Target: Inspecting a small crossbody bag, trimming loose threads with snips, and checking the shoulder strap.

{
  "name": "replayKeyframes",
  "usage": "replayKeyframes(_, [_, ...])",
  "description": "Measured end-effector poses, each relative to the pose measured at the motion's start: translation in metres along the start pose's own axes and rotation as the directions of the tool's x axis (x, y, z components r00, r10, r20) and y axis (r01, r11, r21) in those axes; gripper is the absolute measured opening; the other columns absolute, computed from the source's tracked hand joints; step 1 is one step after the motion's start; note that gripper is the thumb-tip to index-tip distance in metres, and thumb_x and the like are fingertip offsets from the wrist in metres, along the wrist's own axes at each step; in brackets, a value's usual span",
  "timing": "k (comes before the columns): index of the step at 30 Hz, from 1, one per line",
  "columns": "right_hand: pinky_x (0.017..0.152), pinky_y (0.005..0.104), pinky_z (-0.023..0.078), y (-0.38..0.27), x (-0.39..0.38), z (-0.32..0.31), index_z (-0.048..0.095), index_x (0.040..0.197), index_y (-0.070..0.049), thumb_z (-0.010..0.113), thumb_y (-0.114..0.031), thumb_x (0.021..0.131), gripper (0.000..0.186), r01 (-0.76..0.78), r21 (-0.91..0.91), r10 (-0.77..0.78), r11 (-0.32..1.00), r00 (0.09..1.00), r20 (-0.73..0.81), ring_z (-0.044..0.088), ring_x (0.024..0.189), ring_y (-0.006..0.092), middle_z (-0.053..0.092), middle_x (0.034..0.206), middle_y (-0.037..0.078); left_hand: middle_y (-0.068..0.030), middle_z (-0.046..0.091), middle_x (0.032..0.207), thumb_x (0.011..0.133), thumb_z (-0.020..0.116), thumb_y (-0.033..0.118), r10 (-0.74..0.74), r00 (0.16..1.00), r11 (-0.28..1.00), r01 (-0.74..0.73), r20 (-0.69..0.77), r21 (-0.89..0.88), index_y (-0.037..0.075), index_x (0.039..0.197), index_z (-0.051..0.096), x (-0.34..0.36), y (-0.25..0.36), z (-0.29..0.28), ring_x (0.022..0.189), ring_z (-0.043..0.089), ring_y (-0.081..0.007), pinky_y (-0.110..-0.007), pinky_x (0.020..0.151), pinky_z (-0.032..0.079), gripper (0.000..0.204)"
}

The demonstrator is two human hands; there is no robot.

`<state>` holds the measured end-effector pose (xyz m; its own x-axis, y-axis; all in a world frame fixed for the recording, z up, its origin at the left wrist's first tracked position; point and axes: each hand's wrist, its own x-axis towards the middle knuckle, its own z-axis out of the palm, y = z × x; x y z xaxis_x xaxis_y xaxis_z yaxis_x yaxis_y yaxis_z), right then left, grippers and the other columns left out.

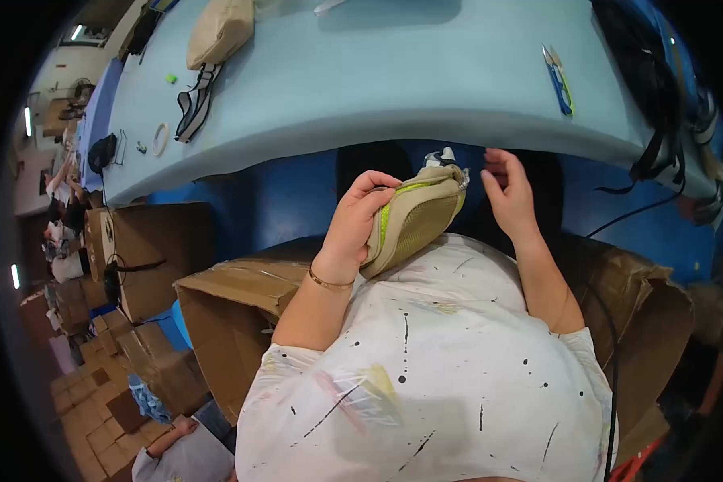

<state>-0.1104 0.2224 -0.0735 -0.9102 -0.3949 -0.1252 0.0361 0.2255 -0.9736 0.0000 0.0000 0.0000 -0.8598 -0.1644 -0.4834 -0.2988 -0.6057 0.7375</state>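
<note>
My left hand (361, 217) grips a khaki pouch (418, 225) with mesh fabric and a lime-green zipper edge, held below the table edge over my lap. A silvery and white piece (442, 159) sticks out of the pouch's upper end, too small to make out. My right hand (506, 189) is just right of that end, apart from it, with fingers loosely bent and nothing visible in them.
A blue-covered table (394, 88) bears a beige bag (217, 32) with a striped strap, a tape roll (160, 140), thread snips (557, 80) and black straps (643, 120). Cardboard boxes (145, 241) flank me. Several people (177, 450) are at the left.
</note>
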Motion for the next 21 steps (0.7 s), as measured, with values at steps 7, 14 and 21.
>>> replayKeyframes(7, [0.077,0.0296,0.049,-0.065,0.001,-0.008,0.06,0.11,-0.003,0.065,-0.016,0.084,0.028,0.392,-0.087,-0.334,0.916,0.863,0.379,0.061,0.092,0.0198,0.061,0.104,0.01,-0.0049,0.063,0.098,0.091,0.057,0.006,-0.145,0.971,0.98,0.116,0.19,0.159,0.002,0.101,0.06,-0.001,-0.006,0.021,0.089,0.06,-0.0096,-0.022,0.078,0.049,0.011])
replayKeyframes(14, [0.065,0.0262,0.045,-0.033,-0.002,-0.004,0.066,0.088,-0.003,0.06,-0.019,0.089,0.017,0.056,0.039,-0.068,0.998,0.784,0.618,0.056,0.07,0.0125,0.063,0.075,0.003,-0.0076,0.055,0.1,0.083,0.061,-0.002,0.401,0.822,0.362,-0.548,0.405,0.754,0.001,0.1,0.065,-0.005,-0.007,0.022,0.081,0.055,-0.0122,-0.024,0.07,0.046,0.018])
replayKeyframes(21, [0.069,0.0317,0.043,-0.035,-0.019,-0.013,0.06,0.077,-0.003,0.066,-0.027,0.082,0.025,0.494,0.049,-0.406,0.868,0.65,0.642,0.054,0.067,0.0243,0.054,0.068,0.006,-0.0093,0.056,0.102,0.078,0.07,0.008,0.311,0.759,0.453,-0.648,0.572,0.613,0.004,0.107,0.063,-0.023,-0.01,0.013,0.084,0.058,-0.0217,-0.03,0.073,0.049,0.03])
